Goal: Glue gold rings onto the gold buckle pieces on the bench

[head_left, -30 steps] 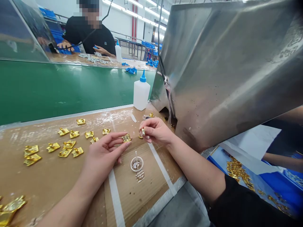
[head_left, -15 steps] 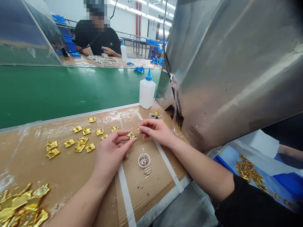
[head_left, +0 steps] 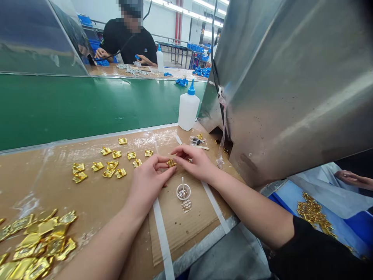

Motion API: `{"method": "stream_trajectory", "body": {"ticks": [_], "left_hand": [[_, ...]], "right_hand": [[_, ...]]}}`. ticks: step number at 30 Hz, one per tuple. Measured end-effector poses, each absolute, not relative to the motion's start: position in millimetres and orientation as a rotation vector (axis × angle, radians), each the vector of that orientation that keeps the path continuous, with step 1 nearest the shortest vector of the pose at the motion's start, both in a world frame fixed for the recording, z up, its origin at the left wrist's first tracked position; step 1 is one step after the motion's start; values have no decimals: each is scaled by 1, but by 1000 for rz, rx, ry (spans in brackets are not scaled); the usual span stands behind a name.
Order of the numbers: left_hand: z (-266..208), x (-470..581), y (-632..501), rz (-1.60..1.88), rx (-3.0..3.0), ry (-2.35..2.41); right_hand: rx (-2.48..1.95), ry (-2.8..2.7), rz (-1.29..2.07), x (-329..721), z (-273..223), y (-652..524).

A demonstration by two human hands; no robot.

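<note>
My left hand (head_left: 150, 175) pinches a small gold-coloured metal plate (head_left: 171, 163) between thumb and fingers, above the table. Against the plate's upper right edge are the fingertips of my right hand (head_left: 195, 161), closed on a small gold part that they mostly hide. A bit of gold shows between the right fingers; I cannot tell whether it is held or lies behind. Below the hands, a small clear cup (head_left: 183, 192) of shiny liquid has a white swab (head_left: 182, 182) standing in it. A smeared clear patch (head_left: 186, 206) lies beside the cup on cardboard.
Several gold pieces with upright parts (head_left: 109, 170) lie to the left, and a heap of gold plates (head_left: 43, 241) nearer me. A white bottle (head_left: 189, 109) stands at the back beside a metal housing (head_left: 291, 85). A co-worker (head_left: 129, 42) sits across the green belt (head_left: 87, 109).
My right hand has brought the small gold part from beside the plate up against it. The view has shifted slightly. The co-worker's hand has moved toward the blue pieces.
</note>
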State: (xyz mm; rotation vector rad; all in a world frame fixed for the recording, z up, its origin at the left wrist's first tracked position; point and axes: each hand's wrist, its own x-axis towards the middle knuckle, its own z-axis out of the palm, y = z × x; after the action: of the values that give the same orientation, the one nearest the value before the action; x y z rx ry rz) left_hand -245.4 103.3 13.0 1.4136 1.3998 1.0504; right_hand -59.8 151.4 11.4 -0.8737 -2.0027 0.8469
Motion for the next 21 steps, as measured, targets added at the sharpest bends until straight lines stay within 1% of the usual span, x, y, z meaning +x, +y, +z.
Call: {"method": "stream_trajectory", "body": {"ticks": [10,14,18,21], "left_hand": [[9,-245,104,1053,1473,1428],[7,-246,105,1047,1490,1432],[8,-247,104,1061,1462,1403],[7,-248,105,1082,1380,1345]], "right_hand": [[-818,-2181,632,-61,15,149],[-780,-2210,598,-63,16,148],[-790,-2128,642,-63,15,148],[-829,-1831,840,-61,12,152]]}}
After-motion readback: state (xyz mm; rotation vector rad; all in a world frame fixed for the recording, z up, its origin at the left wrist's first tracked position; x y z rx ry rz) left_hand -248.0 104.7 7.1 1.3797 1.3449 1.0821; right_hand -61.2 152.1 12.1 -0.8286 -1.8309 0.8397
